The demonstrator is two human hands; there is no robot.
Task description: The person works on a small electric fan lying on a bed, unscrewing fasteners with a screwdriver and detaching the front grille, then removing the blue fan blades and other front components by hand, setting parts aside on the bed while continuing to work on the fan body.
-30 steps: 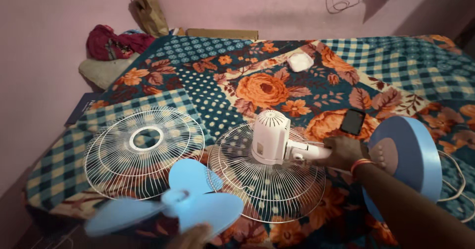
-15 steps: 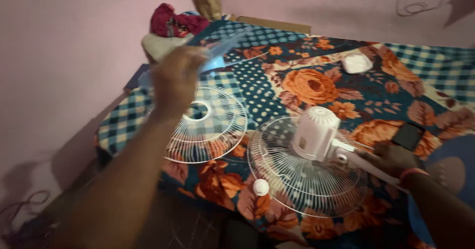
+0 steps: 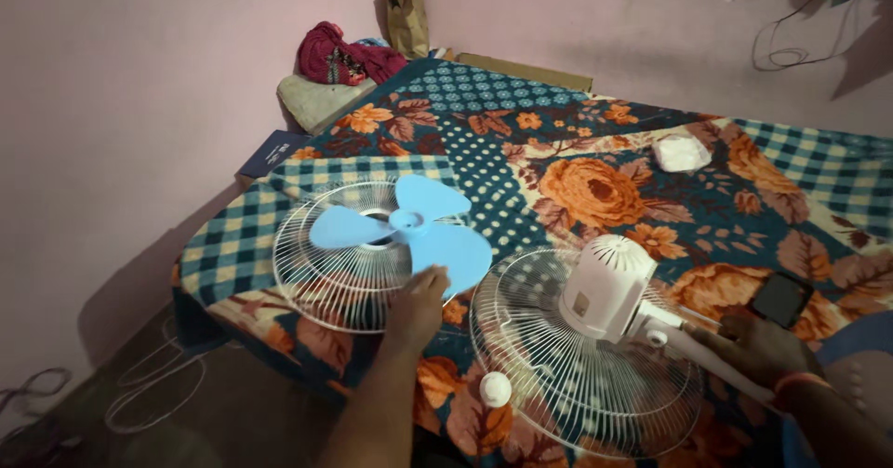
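A light-blue three-lobed fan blade [image 3: 402, 228] lies flat on a loose white wire grille [image 3: 349, 254] at the bed's left edge. My left hand [image 3: 417, 305] reaches up from below, its fingertips at the rim of the blade's nearest lobe. My right hand [image 3: 755, 345] grips the white neck of a fan lying on its side. That fan's white motor housing [image 3: 606, 287] stands over the second wire grille [image 3: 581, 361]. A small round white cap [image 3: 495, 389] lies at that grille's front edge.
The bed has a floral and checked blanket [image 3: 595, 175]. A dark phone [image 3: 779, 299] lies beside my right hand, and part of the fan's blue base [image 3: 870, 338] shows at far right. Further back are a white packet [image 3: 681, 152], a red cloth [image 3: 339, 54], a paper bag [image 3: 406, 17] and a dark book [image 3: 273, 154]. Cables [image 3: 149, 384] lie on the floor.
My left hand carried the blue blade up from the bed's front edge, over to the left, and set it down on the loose grille. My right hand stayed on the fan neck.
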